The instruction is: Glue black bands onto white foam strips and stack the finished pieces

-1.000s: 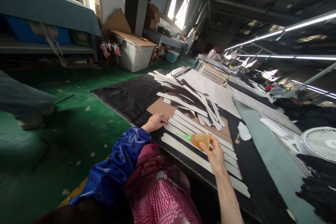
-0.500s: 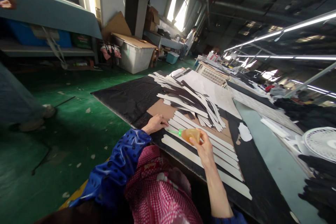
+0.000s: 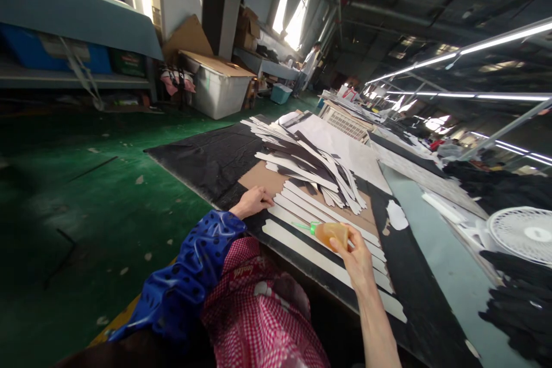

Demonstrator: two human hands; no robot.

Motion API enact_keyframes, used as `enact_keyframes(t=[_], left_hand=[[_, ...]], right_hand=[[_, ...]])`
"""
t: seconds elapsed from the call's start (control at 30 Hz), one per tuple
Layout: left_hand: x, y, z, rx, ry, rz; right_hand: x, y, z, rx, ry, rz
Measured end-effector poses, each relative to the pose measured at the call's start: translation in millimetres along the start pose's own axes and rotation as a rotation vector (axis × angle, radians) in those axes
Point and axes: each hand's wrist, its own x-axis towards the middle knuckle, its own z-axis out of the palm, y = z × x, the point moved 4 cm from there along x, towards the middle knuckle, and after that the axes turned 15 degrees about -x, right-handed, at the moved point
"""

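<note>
My right hand (image 3: 357,250) is closed around a soft squeeze bottle (image 3: 331,234) of amber liquid, probably glue. Its thin green nozzle points left, low over the pale strips. Several long white strips (image 3: 308,240) lie side by side on a brown cardboard sheet (image 3: 259,176). My left hand (image 3: 253,202) has its fingers pinched together at the left end of one strip. Nearest to me, a separate strip (image 3: 284,236) lies on the black table cover (image 3: 202,158). A loose heap of black and white strips (image 3: 310,161) rests beyond the row.
A white fan (image 3: 524,236) and dark cloth (image 3: 517,310) are on the right. A slatted plastic crate (image 3: 345,123) stands at the table's far end. Across the green floor (image 3: 121,184) is a white bin (image 3: 219,92) topped with cardboard. Another person (image 3: 309,66) stands far back.
My right hand has moved the bottle to the right and slightly toward me along the strips. My left hand stays at the strip ends. A person's legs at the left have gone from view.
</note>
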Motion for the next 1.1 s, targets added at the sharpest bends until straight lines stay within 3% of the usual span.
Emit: enact_keyframes(t=[0.43, 1.1], left_hand=[[3, -13, 6.5, 0.019, -0.025, 0.007], [0, -7, 3.6, 0.01, -0.063, -0.009]], right_hand=[[-1, 19, -28, 0.0, 0.012, 0.029], [-10, 50, -76, -0.114, 0.103, 0.066]])
